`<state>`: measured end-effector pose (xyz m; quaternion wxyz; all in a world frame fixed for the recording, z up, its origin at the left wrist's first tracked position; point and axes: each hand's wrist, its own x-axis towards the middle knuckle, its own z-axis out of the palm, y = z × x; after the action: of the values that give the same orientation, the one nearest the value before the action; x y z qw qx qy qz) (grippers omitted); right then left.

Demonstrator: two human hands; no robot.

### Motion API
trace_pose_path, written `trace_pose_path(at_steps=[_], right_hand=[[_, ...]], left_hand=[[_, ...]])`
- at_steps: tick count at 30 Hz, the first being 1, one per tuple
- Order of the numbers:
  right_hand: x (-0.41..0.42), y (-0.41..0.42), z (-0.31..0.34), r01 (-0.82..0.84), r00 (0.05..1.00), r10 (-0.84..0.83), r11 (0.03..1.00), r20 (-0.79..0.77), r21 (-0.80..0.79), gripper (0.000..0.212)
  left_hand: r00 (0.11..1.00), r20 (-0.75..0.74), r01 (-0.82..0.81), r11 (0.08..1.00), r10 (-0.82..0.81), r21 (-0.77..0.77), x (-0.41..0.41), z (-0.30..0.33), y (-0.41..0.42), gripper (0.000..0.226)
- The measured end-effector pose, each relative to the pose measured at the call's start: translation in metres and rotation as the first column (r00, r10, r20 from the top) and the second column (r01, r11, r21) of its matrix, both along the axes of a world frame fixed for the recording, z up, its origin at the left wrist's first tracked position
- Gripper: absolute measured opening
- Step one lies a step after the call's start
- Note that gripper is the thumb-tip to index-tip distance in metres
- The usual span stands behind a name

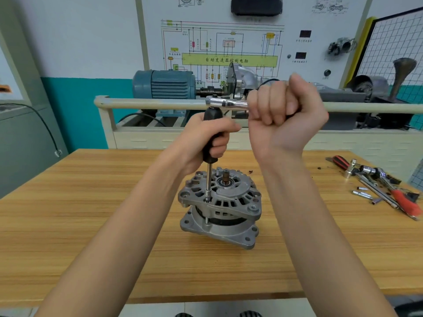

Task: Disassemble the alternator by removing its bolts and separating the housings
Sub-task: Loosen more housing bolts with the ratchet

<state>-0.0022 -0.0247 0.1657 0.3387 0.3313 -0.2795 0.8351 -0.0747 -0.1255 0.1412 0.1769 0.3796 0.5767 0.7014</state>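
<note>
1. The grey cast-aluminium alternator (220, 207) stands upright near the middle of the light wooden table (91, 225), shaft end up.
2. The left hand (206, 143) is wrapped around the black-handled socket driver (211, 138); its slim steel shaft drops to a bolt at the housing's left edge, the bolt head hidden by the socket.
3. The right hand (283, 113) is fisted around the chrome ratchet wrench (225, 102), whose head sits on the driver's top; its handle is buried in the fist.
4. Loose tools (377, 184) lie at the table's right end, partly cut off and blurred.
</note>
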Motion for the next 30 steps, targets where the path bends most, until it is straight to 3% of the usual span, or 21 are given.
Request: trace_pose_path(at_steps=[3, 7, 10, 12, 16, 19, 21, 25, 28, 30], right_hand=[[-0.009, 0.012, 0.003, -0.241, 0.955, 0.275, 0.937, 0.108, -0.251, 0.044], [-0.014, 0.011, 0.003, -0.262, 0.948, 0.307, 0.906, 0.088, -0.333, 0.043], [-0.007, 0.004, -0.003, -0.153, 0.985, 0.167, 0.965, 0.050, -0.211, 0.045], [-0.003, -0.005, -0.007, 0.005, 1.000, -0.006, 0.997, -0.021, -0.074, 0.047], [0.001, -0.026, -0.014, 0.375, 0.913, -0.353, 0.923, -0.203, 0.082, 0.041], [0.001, -0.033, -0.014, 0.458, 0.874, -0.423, 0.881, -0.238, 0.117, 0.037], [0.001, -0.026, -0.011, 0.356, 0.922, -0.331, 0.929, -0.199, 0.100, 0.043], [-0.003, 0.004, 0.000, -0.048, 0.999, 0.048, 0.999, 0.021, -0.027, 0.050], [-0.013, 0.018, 0.004, -0.276, 0.938, 0.322, 0.920, 0.132, -0.278, 0.045], [-0.019, 0.017, 0.006, -0.299, 0.920, 0.369, 0.881, 0.136, -0.366, 0.044]], left_hand=[[0.971, 0.010, 0.239, 0.970, -0.239, -0.043, -0.007, 0.004, -0.007, 0.031], [0.976, 0.077, 0.205, 0.979, -0.203, -0.020, -0.003, 0.001, -0.001, 0.042], [0.999, 0.043, 0.003, 1.000, -0.003, 0.003, 0.003, -0.001, 0.005, 0.052], [0.986, 0.035, -0.162, 0.986, 0.161, 0.030, 0.008, -0.001, 0.010, 0.050], [0.937, 0.045, -0.350, 0.934, 0.347, 0.074, 0.015, -0.003, 0.020, 0.041], [0.915, 0.042, -0.404, 0.910, 0.401, 0.092, 0.016, -0.005, 0.021, 0.039], [0.920, 0.045, -0.393, 0.916, 0.390, 0.084, 0.015, -0.005, 0.019, 0.039], [0.976, -0.011, -0.217, 0.976, 0.217, 0.018, 0.010, -0.002, 0.008, 0.039], [0.999, -0.018, -0.043, 0.998, 0.042, -0.035, 0.006, 0.004, 0.001, 0.042], [1.000, -0.019, 0.006, 0.999, -0.006, -0.039, 0.005, 0.007, 0.000, 0.047]])
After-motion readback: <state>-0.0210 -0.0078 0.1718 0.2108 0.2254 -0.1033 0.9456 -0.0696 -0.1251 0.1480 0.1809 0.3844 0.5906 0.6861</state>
